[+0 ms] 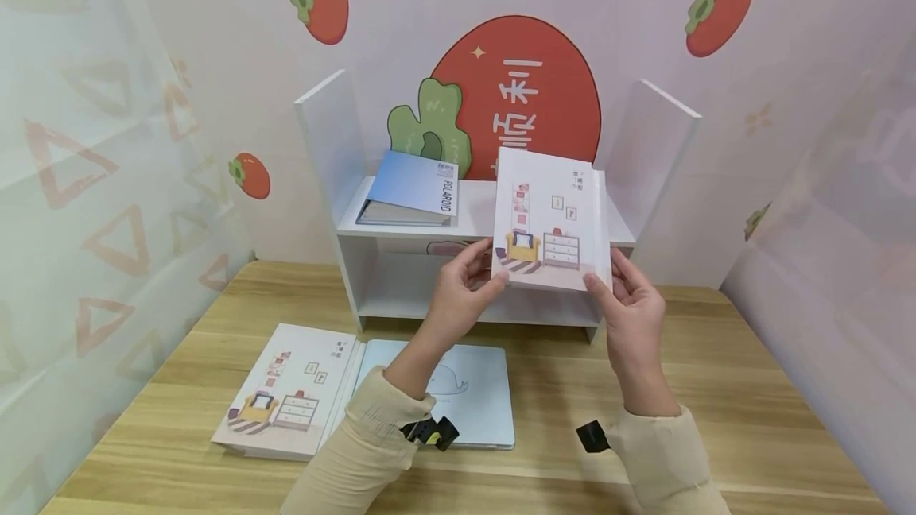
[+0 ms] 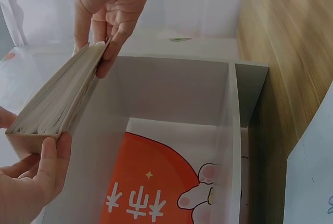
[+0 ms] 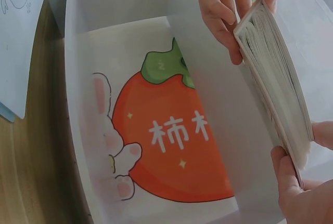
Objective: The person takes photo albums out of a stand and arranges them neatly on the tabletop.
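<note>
Both hands grip a white photo album (image 1: 540, 217) with a yellow armchair and a drawer chest drawn on its cover. The left hand (image 1: 461, 288) has its thumb on the lower left corner, fingers behind. At the lower right corner, the right hand (image 1: 633, 312) pinches it the same way. Thick page edges of the album (image 3: 273, 73) show in the right wrist view, between the two hands. The album is held up before the upper board of a white shelf (image 1: 468, 304), overlapping it in the head view. A blue POLAROID album (image 1: 415, 181) lies on that board at the left.
On the wooden table (image 1: 558, 388), a second white album (image 1: 286, 396) with the same drawing lies front left. Beside it is a light blue album (image 1: 479, 396), partly hidden by the left forearm. The shelf's side panels (image 1: 654, 149) rise above the upper board at both ends.
</note>
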Tool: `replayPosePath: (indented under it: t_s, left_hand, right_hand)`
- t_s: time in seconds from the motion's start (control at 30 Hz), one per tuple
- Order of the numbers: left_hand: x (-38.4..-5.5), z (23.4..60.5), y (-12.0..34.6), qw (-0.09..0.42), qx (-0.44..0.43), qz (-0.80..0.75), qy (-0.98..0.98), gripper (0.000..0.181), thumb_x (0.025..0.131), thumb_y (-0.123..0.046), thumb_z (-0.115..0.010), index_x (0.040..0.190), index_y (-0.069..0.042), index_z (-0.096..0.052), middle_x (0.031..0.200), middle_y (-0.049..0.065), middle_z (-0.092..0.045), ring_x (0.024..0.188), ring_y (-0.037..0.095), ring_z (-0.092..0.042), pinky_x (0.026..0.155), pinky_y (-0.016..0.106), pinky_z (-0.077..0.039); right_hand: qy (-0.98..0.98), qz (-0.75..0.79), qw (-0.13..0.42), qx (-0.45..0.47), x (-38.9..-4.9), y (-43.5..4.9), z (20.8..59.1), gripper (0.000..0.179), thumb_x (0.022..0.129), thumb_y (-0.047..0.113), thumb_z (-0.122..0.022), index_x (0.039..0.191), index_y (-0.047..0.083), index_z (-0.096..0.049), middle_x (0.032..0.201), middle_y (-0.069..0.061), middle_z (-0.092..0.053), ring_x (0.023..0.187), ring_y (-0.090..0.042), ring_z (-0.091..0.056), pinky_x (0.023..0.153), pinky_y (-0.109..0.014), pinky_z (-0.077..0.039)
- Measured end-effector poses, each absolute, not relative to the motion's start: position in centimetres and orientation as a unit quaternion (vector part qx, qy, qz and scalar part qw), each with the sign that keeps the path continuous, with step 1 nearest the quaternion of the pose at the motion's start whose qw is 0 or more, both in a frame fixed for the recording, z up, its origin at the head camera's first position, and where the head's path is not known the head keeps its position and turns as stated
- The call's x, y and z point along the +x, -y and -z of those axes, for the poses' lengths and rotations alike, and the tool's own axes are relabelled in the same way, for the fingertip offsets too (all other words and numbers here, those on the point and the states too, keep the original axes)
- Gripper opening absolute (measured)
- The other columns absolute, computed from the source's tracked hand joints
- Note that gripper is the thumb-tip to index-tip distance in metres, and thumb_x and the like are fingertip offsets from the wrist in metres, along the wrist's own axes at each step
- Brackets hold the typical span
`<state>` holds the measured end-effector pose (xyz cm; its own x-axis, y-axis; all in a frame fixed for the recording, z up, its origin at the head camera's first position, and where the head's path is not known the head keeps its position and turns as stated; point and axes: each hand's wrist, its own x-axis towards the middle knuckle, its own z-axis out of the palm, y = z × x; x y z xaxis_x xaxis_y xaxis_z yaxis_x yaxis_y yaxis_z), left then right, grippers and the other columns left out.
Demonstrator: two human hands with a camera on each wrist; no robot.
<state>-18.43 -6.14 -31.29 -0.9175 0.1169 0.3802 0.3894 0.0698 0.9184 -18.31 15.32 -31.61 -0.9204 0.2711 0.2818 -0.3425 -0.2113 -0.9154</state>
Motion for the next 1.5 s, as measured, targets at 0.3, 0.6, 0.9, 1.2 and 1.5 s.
replayPosePath:
  t_s: [0.3,0.6,0.9,1.2,1.5]
  left_hand:
    - [-18.5,32.1,6.5,0.077,-0.19,0.66,0.722,0.061,0.092,-0.012,-0.067,0.148,-0.003,-0.043,0.133,0.017,-0.061,0.108,0.025,-0.058,0.093,0.028,-0.053]
    - [-18.1,32.1,6.7,0.068,-0.205,0.659,0.72,0.064,0.094,-0.011,-0.065,0.151,-0.006,-0.038,0.136,0.018,-0.059,0.108,0.025,-0.058,0.092,0.027,-0.055]
    - [-17.8,32.3,7.0,0.053,-0.212,0.663,0.716,0.066,0.093,-0.011,-0.065,0.153,-0.009,-0.036,0.136,0.017,-0.058,0.107,0.024,-0.057,0.089,0.023,-0.055]
    - [-17.6,32.7,7.4,0.04,-0.21,0.671,0.71,0.068,0.093,-0.011,-0.065,0.154,-0.013,-0.036,0.137,0.016,-0.057,0.107,0.023,-0.057,0.086,0.021,-0.055]
    - [-17.1,33.0,7.9,0.031,-0.223,0.671,0.706,0.068,0.094,-0.009,-0.065,0.154,-0.013,-0.034,0.139,0.017,-0.055,0.11,0.025,-0.057,0.088,0.022,-0.055]
  right_hand:
    - [0.574,-0.8,0.173,0.029,-18.1,-16.0,32.0,0.061,0.088,-0.015,-0.062,0.145,-0.012,-0.04,0.113,-0.003,-0.059,0.101,-0.006,-0.063,0.085,-0.013,-0.054]
    - [0.563,-0.812,0.144,0.06,-17.7,-16.4,32.0,0.065,0.089,-0.017,-0.059,0.148,-0.012,-0.033,0.12,-0.002,-0.058,0.111,-0.007,-0.061,0.09,-0.013,-0.052]
    - [0.566,-0.807,0.11,0.126,-17.6,-17.3,32.6,0.059,0.09,-0.015,-0.059,0.144,-0.004,-0.037,0.119,-0.001,-0.062,0.106,-0.006,-0.065,0.087,-0.015,-0.054]
    - [0.56,-0.809,0.093,0.154,-17.3,-17.6,32.8,0.056,0.09,-0.013,-0.062,0.138,0.005,-0.039,0.121,0.0,-0.064,0.105,-0.007,-0.065,0.086,-0.017,-0.056]
    - [0.572,-0.797,0.093,0.17,-17.0,-17.8,32.9,0.061,0.089,-0.015,-0.061,0.143,0.003,-0.038,0.117,0.001,-0.064,0.103,-0.007,-0.066,0.085,-0.018,-0.056]
